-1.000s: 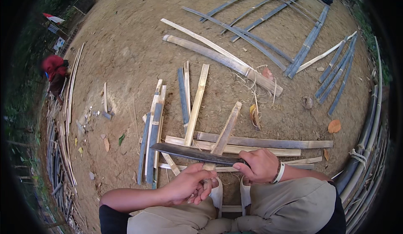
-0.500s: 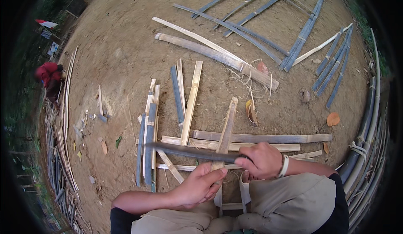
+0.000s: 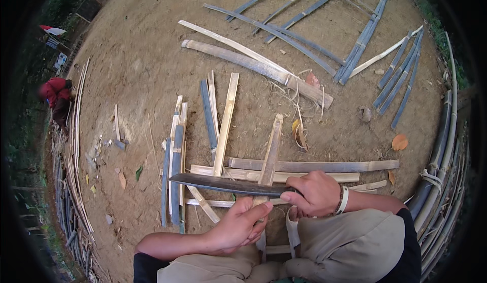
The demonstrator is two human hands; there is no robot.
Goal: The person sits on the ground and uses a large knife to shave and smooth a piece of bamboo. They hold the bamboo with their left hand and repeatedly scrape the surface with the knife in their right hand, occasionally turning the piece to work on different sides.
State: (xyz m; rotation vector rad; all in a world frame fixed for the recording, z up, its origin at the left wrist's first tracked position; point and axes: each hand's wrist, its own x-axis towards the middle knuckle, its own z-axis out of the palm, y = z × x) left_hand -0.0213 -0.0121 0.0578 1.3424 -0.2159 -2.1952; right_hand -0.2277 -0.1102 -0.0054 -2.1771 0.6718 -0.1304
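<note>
Angling up from the lower centre of the frame, the bamboo strip is pinched at its near end by the left hand. The right hand has a closed fist round a machete crossing over it, tip pointing left. Split pieces lie just beyond, tied poles far right.

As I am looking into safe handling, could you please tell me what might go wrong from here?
1. The knife lies across the strip just ahead of the bare left hand, so a slip toward the body could cut that hand.
2. The legs are close behind the right hand, which grips the handle; a stroke that overshoots toward the body might reach them.
</note>
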